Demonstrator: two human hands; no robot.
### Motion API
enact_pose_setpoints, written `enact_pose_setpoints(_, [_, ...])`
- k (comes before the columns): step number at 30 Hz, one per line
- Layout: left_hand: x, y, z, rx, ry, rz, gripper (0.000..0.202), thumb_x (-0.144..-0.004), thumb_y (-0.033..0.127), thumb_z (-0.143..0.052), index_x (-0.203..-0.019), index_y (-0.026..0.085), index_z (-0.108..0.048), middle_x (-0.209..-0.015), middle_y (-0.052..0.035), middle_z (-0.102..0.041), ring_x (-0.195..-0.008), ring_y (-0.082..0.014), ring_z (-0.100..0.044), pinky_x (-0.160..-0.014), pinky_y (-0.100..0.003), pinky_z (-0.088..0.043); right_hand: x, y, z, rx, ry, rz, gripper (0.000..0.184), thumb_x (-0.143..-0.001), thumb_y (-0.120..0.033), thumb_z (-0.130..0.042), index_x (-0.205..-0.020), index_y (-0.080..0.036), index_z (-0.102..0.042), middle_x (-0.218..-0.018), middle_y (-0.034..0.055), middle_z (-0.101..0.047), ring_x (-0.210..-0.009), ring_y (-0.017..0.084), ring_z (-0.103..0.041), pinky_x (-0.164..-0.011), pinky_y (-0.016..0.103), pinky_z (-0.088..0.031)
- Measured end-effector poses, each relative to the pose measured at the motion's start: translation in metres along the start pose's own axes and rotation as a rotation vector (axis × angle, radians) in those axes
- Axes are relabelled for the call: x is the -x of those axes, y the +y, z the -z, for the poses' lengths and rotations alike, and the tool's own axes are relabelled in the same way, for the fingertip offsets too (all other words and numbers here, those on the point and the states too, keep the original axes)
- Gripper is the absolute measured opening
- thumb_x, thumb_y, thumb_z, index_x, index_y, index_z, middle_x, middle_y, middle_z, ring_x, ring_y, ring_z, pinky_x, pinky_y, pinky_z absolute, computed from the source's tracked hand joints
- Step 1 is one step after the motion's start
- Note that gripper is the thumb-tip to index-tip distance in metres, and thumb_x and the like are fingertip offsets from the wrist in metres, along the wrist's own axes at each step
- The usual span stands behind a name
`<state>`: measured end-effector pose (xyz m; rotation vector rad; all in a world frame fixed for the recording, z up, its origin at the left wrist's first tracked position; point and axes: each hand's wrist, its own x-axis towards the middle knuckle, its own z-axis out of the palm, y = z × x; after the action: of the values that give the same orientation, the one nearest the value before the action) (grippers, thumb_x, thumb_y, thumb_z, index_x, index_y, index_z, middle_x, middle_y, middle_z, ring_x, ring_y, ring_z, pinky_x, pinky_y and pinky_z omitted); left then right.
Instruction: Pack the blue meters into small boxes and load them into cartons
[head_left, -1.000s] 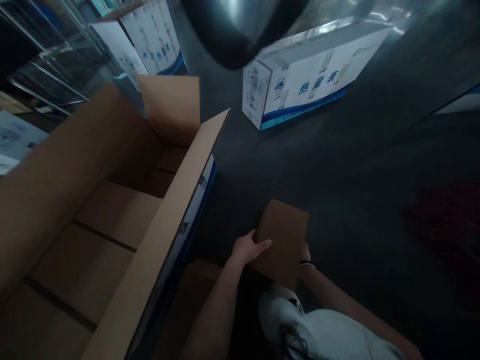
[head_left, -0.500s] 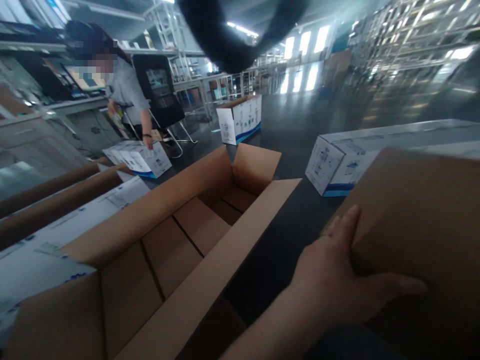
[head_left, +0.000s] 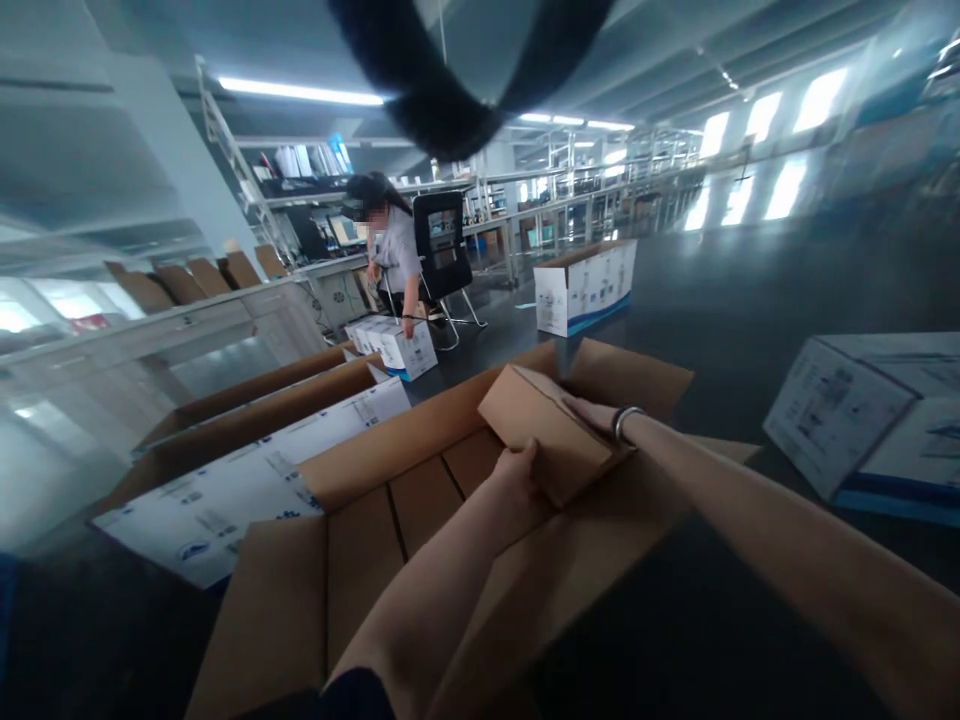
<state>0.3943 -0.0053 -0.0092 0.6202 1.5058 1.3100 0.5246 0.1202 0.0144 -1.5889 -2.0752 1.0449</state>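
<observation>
I hold a small brown cardboard box (head_left: 544,425) with both hands over a large open carton (head_left: 360,530). My left hand (head_left: 517,475) grips the box's near edge from below. My right hand (head_left: 592,412), with a bracelet on the wrist, holds its far right edge. The small box is tilted and hangs above the carton's far end, where smaller brown boxes line the bottom.
A white and blue carton (head_left: 870,420) lies on the dark floor at right, another open one (head_left: 585,285) farther back. A long white carton (head_left: 247,480) lies left of mine. A person (head_left: 390,255) bends over a white box (head_left: 397,348) near a black chair (head_left: 444,250) and shelves.
The view has lifted from the floor to the hall. The small box has moved from near my body, up and forward, to over the open carton's far end, both hands still on it.
</observation>
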Motion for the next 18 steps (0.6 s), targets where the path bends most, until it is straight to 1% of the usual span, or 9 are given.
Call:
enact_pose_setpoints(2, [-0.001,-0.017,0.007,-0.040,-0.004,0.040,0.024,-0.077,0.020,-0.058,-0.099,0.010,-0.055,-0.098,-0.0137,-0.062,-0.093,-0.0253,-0.059,-0.077,-0.039,-0.049,0.000,0.019,-0.029,0.014,-0.130,-0.028,0.064,-0.086,-0.056,-0.019,-0.102,-0.014,-0.064,-0.103,0.0131,-0.064,-0.103,0.025,-0.056,-0.096,0.042,-0.037])
enact_pose_setpoints(4, [0.001,-0.024,0.006,-0.066,-0.027,0.031,0.022,-0.074,0.015,-0.059,-0.095,0.010,-0.059,-0.092,-0.0116,-0.064,-0.089,-0.0234,-0.060,-0.081,-0.038,-0.048,-0.002,0.033,-0.047,0.097,-0.228,-0.040,0.063,-0.087,-0.052,-0.017,-0.090,-0.014,-0.067,-0.092,0.0124,-0.067,-0.095,0.025,-0.060,-0.091,0.041,-0.040])
enact_pose_setpoints(8, [0.020,-0.014,0.006,-0.147,-0.182,-0.076,0.021,-0.065,0.010,-0.063,-0.084,0.017,-0.068,-0.086,-0.0055,-0.068,-0.088,-0.0233,-0.061,-0.090,-0.040,-0.043,-0.010,0.034,-0.058,0.276,-0.190,-0.027,0.044,-0.076,-0.045,-0.052,-0.087,-0.005,-0.066,-0.099,0.0217,-0.062,-0.103,0.034,-0.054,-0.092,0.043,-0.039])
enact_pose_setpoints(10, [0.044,-0.006,0.023,-0.320,-0.306,-0.205,0.024,-0.062,0.010,-0.063,-0.082,0.020,-0.070,-0.090,-0.0050,-0.068,-0.093,-0.0256,-0.060,-0.094,-0.044,-0.039,-0.004,0.030,-0.054,0.281,-0.169,-0.007,0.037,-0.071,-0.036,-0.059,-0.093,-0.006,-0.065,-0.107,0.0201,-0.059,-0.108,0.033,-0.051,-0.095,0.041,-0.036])
enact_pose_setpoints(12, [0.079,-0.003,0.054,-0.475,-0.373,-0.233,0.023,-0.064,0.014,-0.063,-0.084,0.020,-0.070,-0.093,-0.0069,-0.068,-0.094,-0.0270,-0.059,-0.095,-0.046,-0.037,0.018,0.031,-0.046,0.232,-0.094,0.065,0.035,-0.071,-0.031,-0.057,-0.100,-0.012,-0.064,-0.114,0.0125,-0.058,-0.112,0.028,-0.049,-0.098,0.035,-0.034])
enact_pose_setpoints(13, [0.100,-0.004,0.072,-0.490,-0.382,-0.193,0.022,-0.065,0.020,-0.064,-0.086,0.021,-0.070,-0.093,-0.0077,-0.068,-0.093,-0.0272,-0.060,-0.093,-0.046,-0.038,0.036,0.036,-0.041,0.171,0.016,0.130,0.034,-0.072,-0.029,-0.055,-0.102,-0.015,-0.062,-0.115,0.0088,-0.058,-0.112,0.024,-0.049,-0.098,0.033,-0.034])
enact_pose_setpoints(14, [0.122,-0.009,0.091,-0.482,-0.430,-0.125,0.023,-0.066,0.026,-0.065,-0.088,0.022,-0.070,-0.095,-0.0078,-0.067,-0.094,-0.0269,-0.060,-0.091,-0.045,-0.040,0.058,0.042,-0.037,0.090,0.193,0.207,0.032,-0.073,-0.029,-0.051,-0.101,-0.017,-0.062,-0.112,0.0063,-0.059,-0.109,0.022,-0.051,-0.097,0.032,-0.035])
enact_pose_setpoints(17, [0.186,-0.043,0.146,-0.525,-0.890,0.271,0.035,-0.072,0.054,-0.055,-0.090,0.028,-0.069,-0.094,-0.0045,-0.068,-0.091,-0.0246,-0.062,-0.088,-0.040,-0.044,0.134,0.074,-0.040,-0.167,1.001,0.352,0.023,-0.075,-0.031,-0.042,-0.078,-0.019,-0.062,-0.081,0.0046,-0.063,-0.083,0.019,-0.058,-0.082,0.034,-0.043])
enact_pose_setpoints(18, [0.203,-0.061,0.162,-0.569,-0.961,0.376,0.039,-0.073,0.060,-0.050,-0.091,0.031,-0.069,-0.098,-0.0021,-0.068,-0.096,-0.0235,-0.061,-0.091,-0.038,-0.042,0.159,0.088,-0.050,-0.214,1.176,0.326,0.021,-0.073,-0.030,-0.041,-0.070,-0.019,-0.058,-0.073,0.0042,-0.061,-0.077,0.019,-0.057,-0.078,0.034,-0.044])
